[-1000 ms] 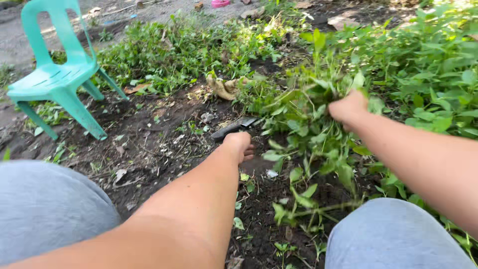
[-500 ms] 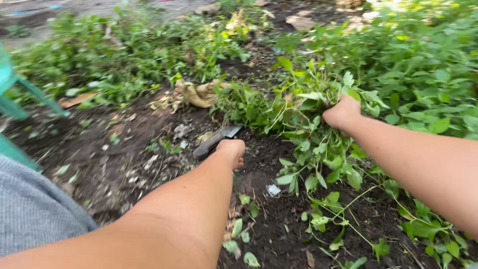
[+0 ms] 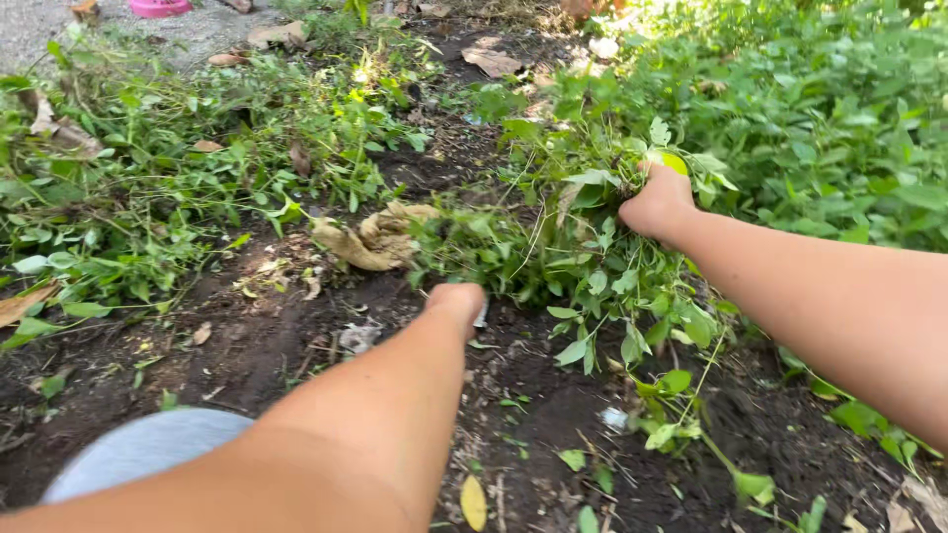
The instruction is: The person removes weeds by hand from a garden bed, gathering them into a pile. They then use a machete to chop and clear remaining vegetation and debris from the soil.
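From the head camera, the right hand (image 3: 657, 205) is closed in a fist around a bunch of leafy green weeds (image 3: 602, 247), whose stems and leaves spill out above and below the fist. The bunch stands at the edge of a dense green patch (image 3: 829, 118), with dark bare soil (image 3: 296, 345) on its near side.

The left hand (image 3: 456, 299) is stretched forward, down at the soil just left of the bunch of weeds. Only its back shows; a small pale sliver sticks out at its right edge, but what it is cannot be told, nor whether the fingers are curled tight or loose.

A crumpled brown dry leaf (image 3: 375, 240) lies on the ground to the left of the bunch, beyond the left hand. Further left of it spreads a low tangle of loose weeds (image 3: 148, 207). A yellow leaf (image 3: 474, 501) lies on the soil near the left forearm, well on the near side of the bunch. A grey-clad knee (image 3: 148, 449) shows at the lower left. Far off, beyond the weeds, a pink object (image 3: 160, 7) sits on pale ground at the top edge.
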